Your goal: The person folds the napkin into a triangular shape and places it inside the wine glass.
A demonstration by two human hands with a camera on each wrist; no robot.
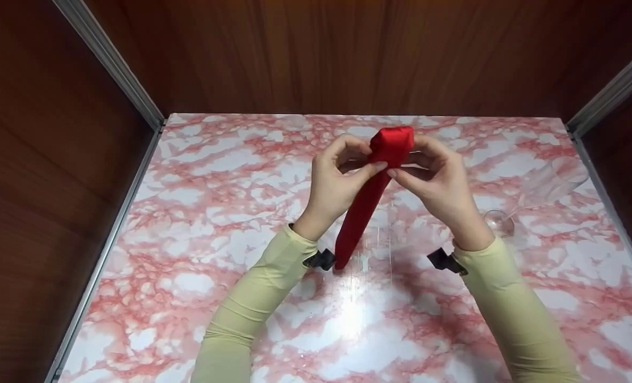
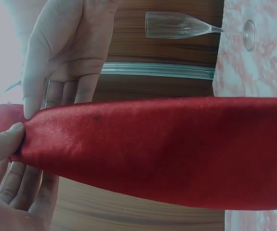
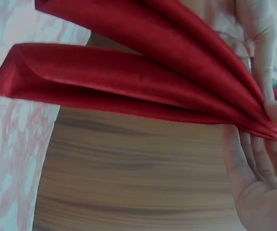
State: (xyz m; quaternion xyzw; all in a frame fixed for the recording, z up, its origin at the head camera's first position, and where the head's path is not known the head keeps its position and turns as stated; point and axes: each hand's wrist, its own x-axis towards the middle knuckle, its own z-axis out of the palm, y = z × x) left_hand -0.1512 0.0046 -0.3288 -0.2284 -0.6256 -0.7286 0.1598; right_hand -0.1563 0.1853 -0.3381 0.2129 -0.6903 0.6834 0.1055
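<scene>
A red satiny cloth (image 1: 361,221), gathered into a narrow bundle, hangs down between the two hands over the table. My left hand (image 1: 337,178) pinches it near its upper end between thumb and fingers. Facing it, my right hand (image 1: 438,178) grips the same spot, and the two thumbs nearly meet on the front of the cloth. Above the fingers, a short folded end of the cloth sticks up. In the right wrist view long pleats of the cloth (image 3: 114,77) fan out below the pinch. From the left wrist, its side (image 2: 167,154) looks broad and smooth.
A clear champagne flute (image 2: 177,25) stands upright on the right of the table, its foot (image 1: 499,223) beyond the right forearm. The red-and-white marbled tabletop (image 1: 215,213) is bounded by brown wood panels (image 1: 321,58) at the back and sides, with metal rails along the corners.
</scene>
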